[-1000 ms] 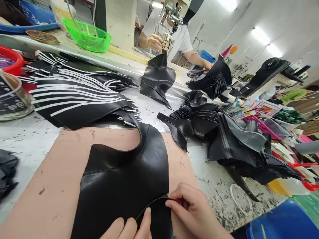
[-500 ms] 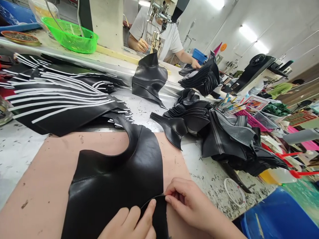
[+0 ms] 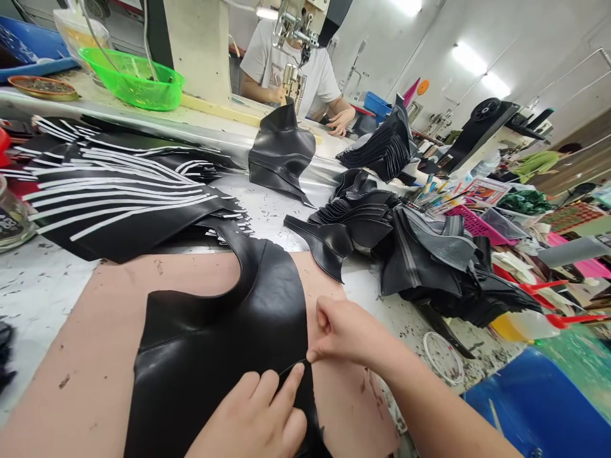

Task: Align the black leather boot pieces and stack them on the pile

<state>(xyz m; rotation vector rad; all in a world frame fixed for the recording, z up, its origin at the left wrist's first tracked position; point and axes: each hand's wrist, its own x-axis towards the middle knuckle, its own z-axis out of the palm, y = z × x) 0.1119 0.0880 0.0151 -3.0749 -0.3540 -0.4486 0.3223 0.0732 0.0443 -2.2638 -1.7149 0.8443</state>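
A large black leather piece (image 3: 191, 356) with a curved cutout and stitched seams lies in front of me. My left hand (image 3: 258, 407) rests on its lower part, index finger stretched along a seam, the other fingers loosely bent, with nothing held. Beside the right edge of the leather is my right hand (image 3: 346, 331). Its thumb tip touches the end of that seam, while the fingers curl inward; whether anything small is inside them is hidden. Under the leather lies a pinkish-tan sheet (image 3: 71, 356) with dark scraps on it.
White-edged black pieces (image 3: 128, 197) are fanned out at the left. Stacked leather parts (image 3: 429, 254) stand at the right, near a blue bin (image 3: 539, 401). Behind, a person (image 3: 310, 76) sits past a sewing machine (image 3: 200, 51); a green basket (image 3: 138, 83) stands beside it.
My right hand's index finger has lifted away from the leather edge, its thumb remaining at the seam. Both hands have moved slightly up. The person behind has drawn a hand back from a stack.
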